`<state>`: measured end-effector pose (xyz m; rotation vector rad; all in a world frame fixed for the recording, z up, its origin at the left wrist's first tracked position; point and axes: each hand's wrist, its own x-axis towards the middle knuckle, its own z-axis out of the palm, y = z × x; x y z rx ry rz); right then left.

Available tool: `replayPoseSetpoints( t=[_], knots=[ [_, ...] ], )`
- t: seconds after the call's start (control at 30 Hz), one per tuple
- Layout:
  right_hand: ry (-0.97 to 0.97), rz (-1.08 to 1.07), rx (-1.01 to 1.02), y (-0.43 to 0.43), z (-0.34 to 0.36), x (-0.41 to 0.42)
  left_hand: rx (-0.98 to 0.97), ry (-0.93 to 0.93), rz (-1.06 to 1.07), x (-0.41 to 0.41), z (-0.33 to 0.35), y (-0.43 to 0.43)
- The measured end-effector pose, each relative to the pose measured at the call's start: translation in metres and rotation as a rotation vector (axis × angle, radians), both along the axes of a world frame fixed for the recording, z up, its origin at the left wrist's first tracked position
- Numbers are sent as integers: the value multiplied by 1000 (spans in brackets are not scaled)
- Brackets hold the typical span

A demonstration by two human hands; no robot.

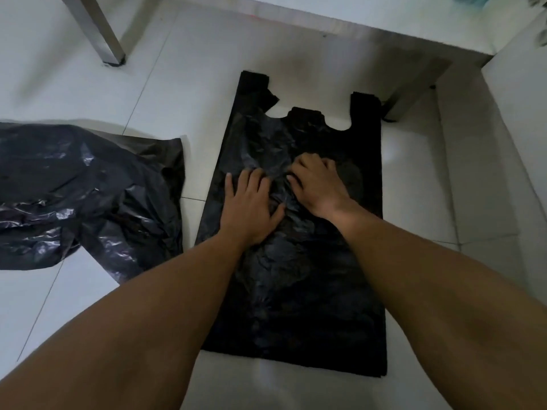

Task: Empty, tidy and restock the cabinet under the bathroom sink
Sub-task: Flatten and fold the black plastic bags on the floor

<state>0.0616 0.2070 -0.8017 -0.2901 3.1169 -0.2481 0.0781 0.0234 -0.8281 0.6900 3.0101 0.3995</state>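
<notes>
Flat stack of black bags lies on tiled floor; left hand presses it, fingers spread; right hand fingers curled, bunching plastic; crumpled bag apart, leftward.

Single head-worn view, looking steeply down and forward, close over the white tiled floor, wide-angle

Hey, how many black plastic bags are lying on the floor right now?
2. One flat bag lies in the middle under both hands, handles pointing away; it may be a stack, so more could be hidden. One crumpled bag lies to its left on the tiles.
</notes>
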Motion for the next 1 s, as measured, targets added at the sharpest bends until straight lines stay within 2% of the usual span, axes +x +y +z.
replayPoseSetpoints(
  t=[0.17, 0.27, 0.33, 0.43, 0.6, 0.67, 0.8, 0.83, 0.9, 0.97, 1.0],
  knots=[
    [-52, 23, -19, 42, -16, -68, -30, -15, 15, 2, -6, 2],
    [-53, -100, -31, 64, -10, -113, -34, -49, 30, 0, -3, 3],
    [-11, -222, -105, 61, -1, -141, -38, -74, 39, -1, -1, 3],
    [17, -162, -200, 26, 13, -170, -43, -98, 43, -3, -1, 4],
    [-345, -310, -338, -39, 27, -200, -71, -139, 43, -7, 2, 5],
    [-418, -338, -470, -50, 25, -206, -74, -154, 44, -7, 3, 5],
    [-408, -408, -1094, -50, 33, -221, -60, -165, 39, -8, 3, 5],
    [-400, -421, -1184, -47, 37, -227, -60, -169, 38, -8, 3, 4],
    [-351, -383, -1077, -45, 42, -246, -59, -174, 38, -8, 3, 4],
    [-300, -327, -839, -42, 40, -269, -55, -171, 40, -8, 3, 4],
    [-284, -365, -686, -40, 38, -277, -51, -175, 40, -7, 4, 4]
  ],
)
